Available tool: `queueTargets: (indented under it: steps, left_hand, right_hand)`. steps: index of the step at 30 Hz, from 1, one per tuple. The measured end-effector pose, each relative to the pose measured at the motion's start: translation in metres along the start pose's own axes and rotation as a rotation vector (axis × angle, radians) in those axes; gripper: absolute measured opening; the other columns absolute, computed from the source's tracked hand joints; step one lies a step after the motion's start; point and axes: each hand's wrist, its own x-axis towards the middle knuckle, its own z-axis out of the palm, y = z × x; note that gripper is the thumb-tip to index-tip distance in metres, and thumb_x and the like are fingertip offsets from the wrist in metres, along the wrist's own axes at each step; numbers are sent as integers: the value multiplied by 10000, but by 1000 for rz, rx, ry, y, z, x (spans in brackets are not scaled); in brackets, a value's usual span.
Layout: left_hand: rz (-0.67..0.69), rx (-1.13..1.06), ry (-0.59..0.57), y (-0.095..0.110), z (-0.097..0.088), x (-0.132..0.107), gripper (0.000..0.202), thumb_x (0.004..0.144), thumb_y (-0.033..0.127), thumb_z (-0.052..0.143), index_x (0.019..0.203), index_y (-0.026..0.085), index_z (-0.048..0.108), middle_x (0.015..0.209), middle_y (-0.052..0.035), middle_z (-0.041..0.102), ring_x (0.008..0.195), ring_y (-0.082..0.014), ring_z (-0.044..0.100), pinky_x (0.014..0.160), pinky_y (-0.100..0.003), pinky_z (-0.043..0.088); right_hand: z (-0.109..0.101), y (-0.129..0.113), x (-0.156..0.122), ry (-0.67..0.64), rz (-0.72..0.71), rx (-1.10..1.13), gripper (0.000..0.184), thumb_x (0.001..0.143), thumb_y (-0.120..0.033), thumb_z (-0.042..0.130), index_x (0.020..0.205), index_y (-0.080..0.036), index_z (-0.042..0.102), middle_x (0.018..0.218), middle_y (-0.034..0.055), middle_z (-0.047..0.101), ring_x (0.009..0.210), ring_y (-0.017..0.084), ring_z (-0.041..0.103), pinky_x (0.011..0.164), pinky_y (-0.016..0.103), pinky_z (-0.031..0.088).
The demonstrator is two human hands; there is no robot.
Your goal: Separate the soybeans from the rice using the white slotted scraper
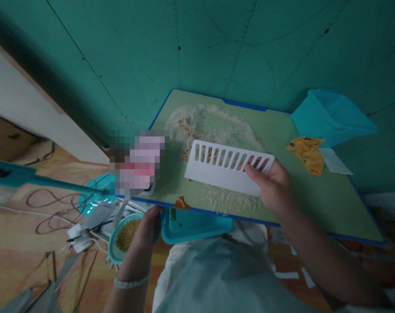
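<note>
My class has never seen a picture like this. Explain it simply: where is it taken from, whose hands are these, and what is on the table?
There is no machine here, only one person's two bare hands, seen by a camera worn on the head, looking forward and down. The right hand holds a white slotted plate. The left hand is at the front edge of the table, beside a blue tray; whether it grips the tray is unclear. On the table lie pale grains, with orange kernels among those beyond the plate, and a yellow cloth farther right.
</note>
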Motion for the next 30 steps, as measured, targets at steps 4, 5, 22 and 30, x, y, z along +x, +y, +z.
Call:
queueTargets:
  steps: [4,5,22,30]
  left_hand:
    - [-4,21,-7,4,-3,-1,228,620,127,653,843,157,687,836,-26,764,897,-253,668,785,-307,510]
    - [-2,24,-11,5,-3,-1,228,618,137,659,843,159,687,833,-23,764,903,-252,666,790,-304,508]
    - [-34,54,-26,4,2,-3,169,573,178,675,738,153,699,672,-37,757,756,-296,696,706,-368,540]
    - [-39,82,-6,-2,4,-3,188,577,214,677,756,162,704,669,-15,757,603,-214,683,670,-309,532]
  right_hand:
    - [-4,0,-5,-6,19,-13,127,716,-291,707,800,-249,620,739,-24,652,658,149,588,595,264,462]
    - [-5,0,-6,-5,18,-11,125,717,-289,706,801,-252,621,737,-27,652,655,147,586,593,262,460]
    - [-21,1,-51,85,154,108,167,667,-289,734,812,-258,657,714,7,672,633,179,622,571,306,504]
    - [-28,-19,-53,405,77,235,154,640,-204,730,773,-238,661,766,-27,670,790,157,631,686,283,534]
